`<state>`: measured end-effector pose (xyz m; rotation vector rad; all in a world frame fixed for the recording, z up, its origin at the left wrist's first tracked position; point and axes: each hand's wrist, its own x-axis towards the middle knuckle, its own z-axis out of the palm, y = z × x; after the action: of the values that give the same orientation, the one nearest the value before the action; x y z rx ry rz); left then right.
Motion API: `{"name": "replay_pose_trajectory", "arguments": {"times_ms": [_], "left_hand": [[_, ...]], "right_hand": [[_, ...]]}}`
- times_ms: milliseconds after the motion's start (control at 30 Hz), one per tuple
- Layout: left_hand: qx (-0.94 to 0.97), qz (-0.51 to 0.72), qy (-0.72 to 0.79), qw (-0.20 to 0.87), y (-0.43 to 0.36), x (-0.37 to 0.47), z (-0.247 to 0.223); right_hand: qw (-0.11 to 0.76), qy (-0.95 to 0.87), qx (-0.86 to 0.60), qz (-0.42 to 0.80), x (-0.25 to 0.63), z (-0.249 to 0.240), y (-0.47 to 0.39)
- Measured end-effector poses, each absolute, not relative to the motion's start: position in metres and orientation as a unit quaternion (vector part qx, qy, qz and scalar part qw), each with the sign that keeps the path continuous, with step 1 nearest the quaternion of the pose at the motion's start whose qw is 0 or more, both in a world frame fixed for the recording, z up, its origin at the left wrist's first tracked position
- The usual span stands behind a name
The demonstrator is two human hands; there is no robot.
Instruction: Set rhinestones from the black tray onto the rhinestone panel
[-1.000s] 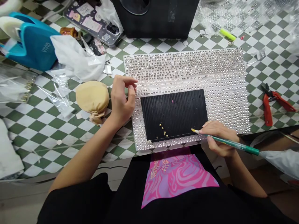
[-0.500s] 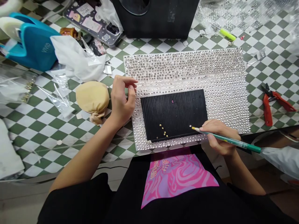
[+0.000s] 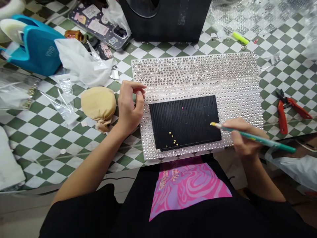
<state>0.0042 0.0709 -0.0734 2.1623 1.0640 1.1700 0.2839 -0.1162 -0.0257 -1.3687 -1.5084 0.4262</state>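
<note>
My right hand (image 3: 244, 137) grips a green pen-like tool (image 3: 262, 140), its yellow tip over the right part of a black ridged board (image 3: 185, 122). That board lies on a white sheet (image 3: 240, 109) covered with rows of shiny rhinestones. Several small gold beads (image 3: 174, 141) rest near the board's lower left, and a tiny pink piece sits near its top. My left hand (image 3: 130, 107) rests at the sheet's left edge, fingers curled and apart, with nothing in it.
A beige pouch (image 3: 98, 104) is left of my left hand. A teal tape dispenser (image 3: 37, 46), a phone (image 3: 99, 23) and plastic bags are at upper left. A black box (image 3: 165, 26) stands behind the sheet. Red pliers (image 3: 284, 112) and a yellow-green tool (image 3: 240, 38) lie to the right.
My right hand has moved right and slightly up with the pen-like tool. The small bright stone near its tip on the board no longer shows there. My left hand has stayed in place.
</note>
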Motion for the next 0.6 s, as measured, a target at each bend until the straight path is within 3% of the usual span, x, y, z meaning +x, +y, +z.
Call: {"name": "replay_pose_trajectory", "arguments": {"times_ms": [167, 433, 600], "left_hand": [[0.789, 0.436, 0.374, 0.218, 0.073, 0.003, -0.076], [0.789, 0.436, 0.374, 0.217, 0.072, 0.003, -0.075], [0.789, 0.429, 0.381, 0.22, 0.072, 0.003, -0.074]], "right_hand": [[0.582, -0.561, -0.587, 0.047, 0.318, -0.022, -0.074], [0.48, -0.619, -0.618, 0.069, 0.348, -0.042, -0.027], [0.473, -0.629, -0.613, 0.073, 0.347, -0.049, -0.025]]}}
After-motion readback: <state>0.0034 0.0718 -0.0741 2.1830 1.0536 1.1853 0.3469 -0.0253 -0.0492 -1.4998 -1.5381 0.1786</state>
